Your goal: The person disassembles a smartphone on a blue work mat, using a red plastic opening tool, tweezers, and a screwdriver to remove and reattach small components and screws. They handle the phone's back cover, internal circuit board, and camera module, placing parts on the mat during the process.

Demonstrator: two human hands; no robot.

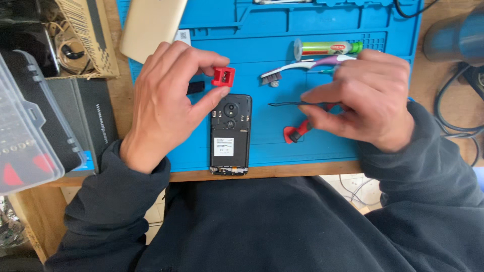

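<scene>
- Pinching a small red block (223, 76) between thumb and forefinger, the left hand (166, 103) hovers above the mat's (282, 146) left half, just over the top end of the phone (230, 134).
- The phone lies back-up with its cover off, its lower end at the mat's front edge, between the two hands.
- The right hand (365, 98) has its fingers closed on thin black tweezers (287, 105), whose tip points left toward the phone.
- Under that hand, a red-handled tool (297, 132) rests on the mat, partly hidden.
- A toothbrush (297, 68) and a green tube (327, 48) lie behind the right hand, toward the mat's back edge.
- A gold back cover (148, 25) sits at the mat's back-left corner.
- A clear plastic case (25, 136) and a dark box (91, 121) stand off the mat's left edge.
</scene>
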